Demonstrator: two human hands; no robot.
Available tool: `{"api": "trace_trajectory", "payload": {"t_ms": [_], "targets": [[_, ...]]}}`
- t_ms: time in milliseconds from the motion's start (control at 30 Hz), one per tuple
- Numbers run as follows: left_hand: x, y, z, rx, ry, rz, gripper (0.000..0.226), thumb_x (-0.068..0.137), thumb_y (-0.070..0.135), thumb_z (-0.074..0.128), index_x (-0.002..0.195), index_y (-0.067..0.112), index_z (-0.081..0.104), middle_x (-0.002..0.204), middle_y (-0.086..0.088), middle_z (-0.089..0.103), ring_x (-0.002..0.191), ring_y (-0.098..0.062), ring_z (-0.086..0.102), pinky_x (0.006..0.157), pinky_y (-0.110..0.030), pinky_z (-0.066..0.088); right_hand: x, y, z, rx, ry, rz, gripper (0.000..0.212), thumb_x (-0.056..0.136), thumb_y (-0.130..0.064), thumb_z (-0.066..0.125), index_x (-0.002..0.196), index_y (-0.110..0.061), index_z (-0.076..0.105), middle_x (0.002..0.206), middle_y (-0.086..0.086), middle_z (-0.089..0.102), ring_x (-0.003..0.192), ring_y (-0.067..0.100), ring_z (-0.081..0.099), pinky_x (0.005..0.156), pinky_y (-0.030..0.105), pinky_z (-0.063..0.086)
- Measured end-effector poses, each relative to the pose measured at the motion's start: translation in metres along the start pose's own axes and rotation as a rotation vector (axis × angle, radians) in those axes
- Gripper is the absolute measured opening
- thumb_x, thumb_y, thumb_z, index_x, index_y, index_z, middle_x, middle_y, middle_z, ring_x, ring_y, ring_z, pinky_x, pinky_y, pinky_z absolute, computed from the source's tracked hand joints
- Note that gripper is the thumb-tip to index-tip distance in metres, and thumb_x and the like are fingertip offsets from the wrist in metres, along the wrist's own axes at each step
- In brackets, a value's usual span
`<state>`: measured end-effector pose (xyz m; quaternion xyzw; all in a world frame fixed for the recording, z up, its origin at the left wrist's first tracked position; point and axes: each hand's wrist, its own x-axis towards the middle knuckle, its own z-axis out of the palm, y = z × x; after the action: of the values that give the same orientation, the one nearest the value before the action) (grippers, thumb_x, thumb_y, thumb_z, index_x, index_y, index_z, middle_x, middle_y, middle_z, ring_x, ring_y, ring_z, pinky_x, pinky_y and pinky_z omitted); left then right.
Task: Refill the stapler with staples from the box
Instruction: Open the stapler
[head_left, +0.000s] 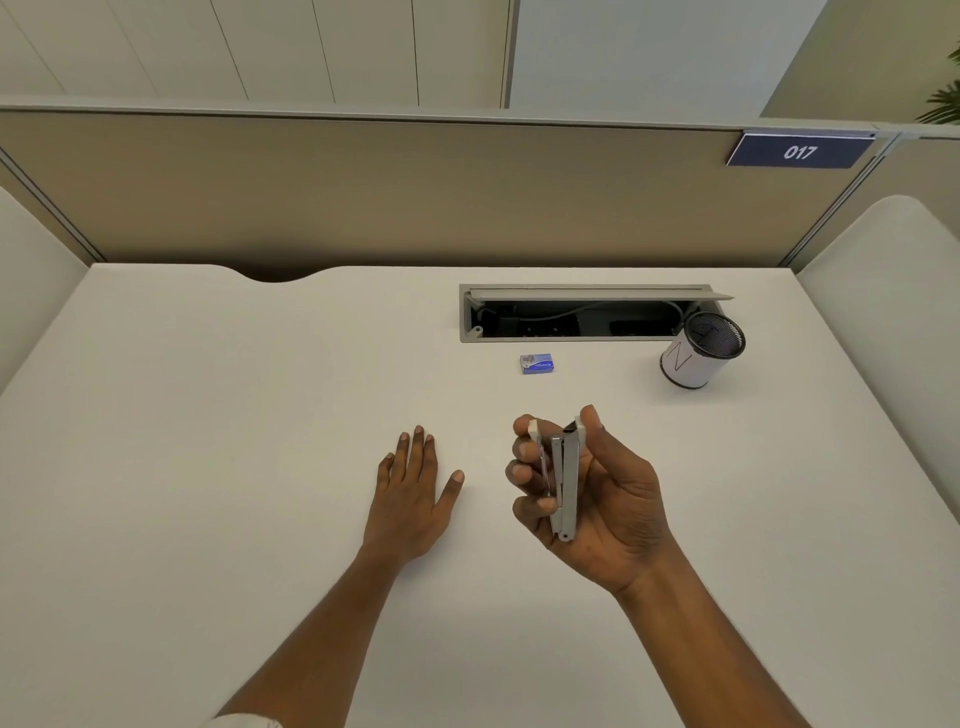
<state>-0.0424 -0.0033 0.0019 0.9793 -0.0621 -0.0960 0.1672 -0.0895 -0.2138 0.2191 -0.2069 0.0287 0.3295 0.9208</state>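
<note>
Two hands are in view above the white desk (208, 467). The right hand (597, 499) holds the stapler (565, 478) upright just over the surface, hinge end down. Its fingers are curled round one arm, the thumb presses the tip of the other arm, and the two arms stand a little apart. The left hand (410, 499) lies flat on the desk, fingers straight, and holds nothing. The small blue box (537, 363) lies closed farther back, well apart from both hands, near the open cable tray (582, 312); a mesh pen cup (696, 353) stands to its right. The stapler looks small, stiff and light, made of metal and plastic. I judge that its loose hinge can swing, so a hold on the sides of the metal channel seems safer than one on the tips. The box is probably thin card and very light, so it may slide on the smooth desk when touched. A pinch on its two long sides should lift it. What is inside is hidden, but such strips likely break easily.
</note>
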Motion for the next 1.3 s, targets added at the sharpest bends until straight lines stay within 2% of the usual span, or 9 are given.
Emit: {"api": "trace_trajectory", "payload": {"t_ms": [133,367,567,667,733,833,1033,1200,1300], "targets": [[0.000,0.000,0.001,0.016,0.002,-0.004,0.085,0.100,0.064,0.004,0.165,0.010,0.001,0.174,-0.006,-0.009,0.160,-0.022,-0.011,0.129,-0.043,-0.002,-0.001,0.001,0.001,0.004,-0.013,0.005,0.033,0.093,-0.032,0.069,0.106,-0.001,0.072,0.087,0.010,0.071,0.082,0.020,0.069,0.065,0.023,0.057],[-0.003,0.003,0.001,0.021,0.031,-0.001,0.086,0.097,0.062,-0.005,0.165,0.010,0.002,0.174,-0.006,-0.008,0.160,-0.022,-0.010,0.130,-0.043,0.000,-0.001,0.000,0.002,0.027,-0.046,0.019,0.046,0.094,-0.039,0.064,0.115,0.002,0.068,0.094,0.012,0.071,0.092,0.025,0.068,0.071,0.027,0.056],[-0.003,0.003,0.000,0.061,0.031,0.010,0.091,0.096,0.068,-0.006,0.165,0.008,0.001,0.174,-0.008,-0.008,0.160,-0.025,-0.009,0.130,-0.044,0.001,0.000,0.002,0.005,0.024,-0.050,0.006,0.035,0.097,-0.029,0.065,0.108,0.004,0.068,0.088,0.015,0.070,0.086,0.026,0.068,0.077,0.030,0.059],[-0.003,0.001,0.001,0.115,0.017,0.018,0.100,0.091,0.075,-0.011,0.165,0.008,0.000,0.173,-0.010,-0.009,0.160,-0.027,-0.008,0.129,-0.045,0.002,0.002,0.000,0.008,0.027,-0.079,0.017,0.042,0.099,-0.034,0.060,0.115,0.005,0.066,0.094,0.016,0.070,0.094,0.028,0.067,0.086,0.033,0.058],[-0.002,0.001,0.001,0.124,0.017,0.016,0.099,0.093,0.075,-0.002,0.165,0.008,0.002,0.174,-0.011,-0.006,0.160,-0.028,-0.006,0.129,-0.046,0.004,0.004,-0.002,0.009,0.025,-0.079,0.022,0.049,0.098,-0.038,0.059,0.119,0.005,0.065,0.099,0.016,0.070,0.099,0.029,0.067,0.089,0.035,0.057],[-0.002,0.001,0.002,0.116,0.023,0.012,0.095,0.097,0.074,0.009,0.165,0.007,0.007,0.174,-0.012,0.001,0.160,-0.030,0.000,0.128,-0.047,0.008,0.006,-0.003,0.010,0.035,-0.082,0.019,0.051,0.097,-0.041,0.060,0.119,0.004,0.066,0.099,0.015,0.070,0.099,0.029,0.067,0.088,0.035,0.058],[-0.002,0.001,0.002,0.142,0.019,0.017,0.098,0.094,0.077,0.003,0.165,0.009,0.003,0.174,-0.011,-0.003,0.160,-0.029,-0.004,0.126,-0.043,-0.001,0.009,-0.001,0.015,0.074,-0.020,-0.021,0.032,0.091,-0.028,0.072,0.103,0.002,0.070,0.083,0.014,0.069,0.084,0.026,0.068,0.076,0.031,0.061],[-0.002,0.001,0.001,0.132,0.029,0.021,0.103,0.090,0.079,-0.007,0.165,0.009,0.005,0.174,-0.011,-0.002,0.160,-0.029,-0.004,0.128,-0.045,0.002,0.009,-0.002,0.017,0.044,-0.030,-0.020,0.046,0.091,-0.038,0.070,0.113,0.002,0.070,0.092,0.013,0.070,0.092,0.026,0.069,0.082,0.032,0.061],[-0.002,0.001,0.003,0.137,0.038,0.013,0.099,0.093,0.078,0.000,0.165,0.009,0.005,0.174,-0.010,-0.001,0.160,-0.028,-0.004,0.127,-0.044,-0.001,0.010,-0.001,0.019,0.038,-0.020,-0.024,0.039,0.090,-0.034,0.072,0.109,0.000,0.070,0.090,0.013,0.070,0.090,0.026,0.069,0.078,0.032,0.061]]}}
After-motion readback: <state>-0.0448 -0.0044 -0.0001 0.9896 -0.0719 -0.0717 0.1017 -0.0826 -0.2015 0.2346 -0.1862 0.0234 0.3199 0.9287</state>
